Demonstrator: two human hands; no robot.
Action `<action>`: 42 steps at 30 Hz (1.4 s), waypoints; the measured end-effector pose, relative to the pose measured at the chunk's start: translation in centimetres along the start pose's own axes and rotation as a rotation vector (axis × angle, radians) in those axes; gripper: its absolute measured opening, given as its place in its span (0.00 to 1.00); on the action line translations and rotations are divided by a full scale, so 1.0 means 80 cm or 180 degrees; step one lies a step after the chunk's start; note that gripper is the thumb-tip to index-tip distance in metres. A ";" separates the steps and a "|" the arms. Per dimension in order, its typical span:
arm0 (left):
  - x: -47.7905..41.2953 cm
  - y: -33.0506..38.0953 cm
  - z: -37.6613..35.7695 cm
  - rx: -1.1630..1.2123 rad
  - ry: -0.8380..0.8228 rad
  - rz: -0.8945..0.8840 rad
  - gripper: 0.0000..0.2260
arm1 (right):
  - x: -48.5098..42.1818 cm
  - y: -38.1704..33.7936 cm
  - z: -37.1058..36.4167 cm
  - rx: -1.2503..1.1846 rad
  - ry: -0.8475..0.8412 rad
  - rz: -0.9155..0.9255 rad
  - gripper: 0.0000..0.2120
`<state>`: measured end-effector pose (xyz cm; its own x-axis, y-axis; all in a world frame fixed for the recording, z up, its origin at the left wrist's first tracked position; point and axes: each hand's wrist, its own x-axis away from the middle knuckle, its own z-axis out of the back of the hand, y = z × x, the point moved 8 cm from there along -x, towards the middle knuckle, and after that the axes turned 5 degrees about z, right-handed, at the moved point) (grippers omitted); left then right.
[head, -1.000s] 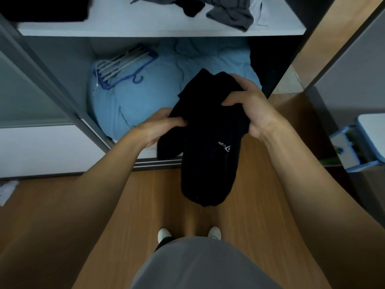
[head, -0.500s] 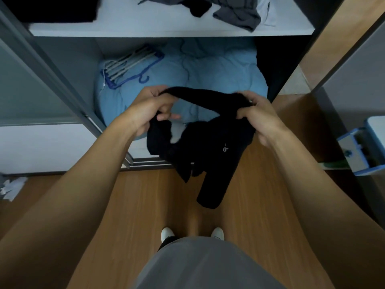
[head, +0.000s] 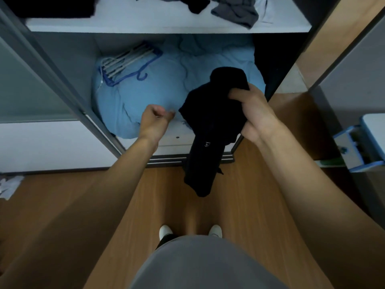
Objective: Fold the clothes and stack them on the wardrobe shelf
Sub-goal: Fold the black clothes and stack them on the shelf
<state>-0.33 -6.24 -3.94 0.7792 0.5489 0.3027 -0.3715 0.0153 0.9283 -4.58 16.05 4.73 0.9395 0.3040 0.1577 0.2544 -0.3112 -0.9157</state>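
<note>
A big light-blue quilt (head: 166, 90) lies bunched in the low compartment and fills most of it. On its upper left part rests a bundle of hangers (head: 127, 63), white ones together with a dark blue one whose hook points toward the right. In front of the compartment runs a grey sliding-door track (head: 166, 160). The floor (head: 250, 205) is brown wood. Two white shoes (head: 165, 230) stand on it side by side. At the far left edge lies something white and crumpled (head: 10, 185), perhaps paper. At the right stands a blue-and-white open drawer (head: 354, 149).
</note>
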 end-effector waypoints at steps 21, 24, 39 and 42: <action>0.065 0.087 -0.059 -0.0098 -0.1249 -0.1079 0.15 | 0.016 0.040 0.058 0.0913 0.0390 -0.0136 0.12; 0.070 0.097 -0.055 -0.0141 -0.1389 -0.1115 0.10 | 0.021 0.052 0.074 0.2341 -0.0001 -0.0555 0.11; 0.064 0.107 -0.031 -0.0818 -0.1702 -0.1343 0.12 | 0.016 -0.016 -0.046 0.2898 -0.0803 0.1390 0.13; 0.059 0.049 -0.023 -0.0903 -0.2355 -0.0835 0.20 | 0.021 -0.030 -0.050 0.2628 -0.0694 0.1615 0.07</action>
<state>0.95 -2.02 0.70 0.9518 -0.1911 0.2397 -0.1676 0.3305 0.9288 -2.71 13.67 8.67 0.8091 0.4930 -0.3198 -0.4835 0.2492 -0.8391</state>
